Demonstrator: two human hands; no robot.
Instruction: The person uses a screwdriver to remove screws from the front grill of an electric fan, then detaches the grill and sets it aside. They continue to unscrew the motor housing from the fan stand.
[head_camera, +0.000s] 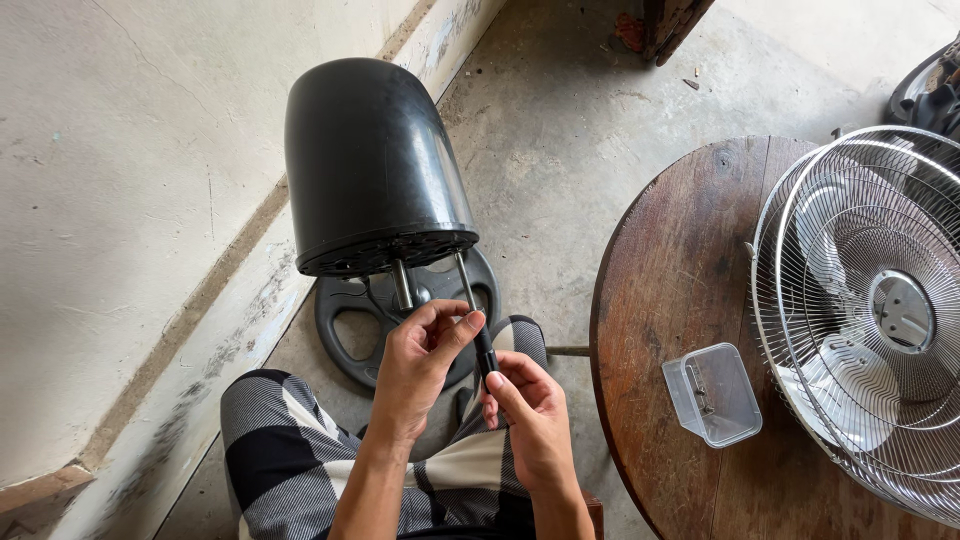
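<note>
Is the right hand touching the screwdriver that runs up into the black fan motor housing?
Touching. The head view shows the right hand with its fingers wrapped around the handle of the screwdriver, whose shaft reaches up to the black motor housing.

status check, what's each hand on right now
Left hand steadies the screwdriver shaft. Right hand grips its handle. Tip in black fan motor housing. Nothing in the way.
</note>
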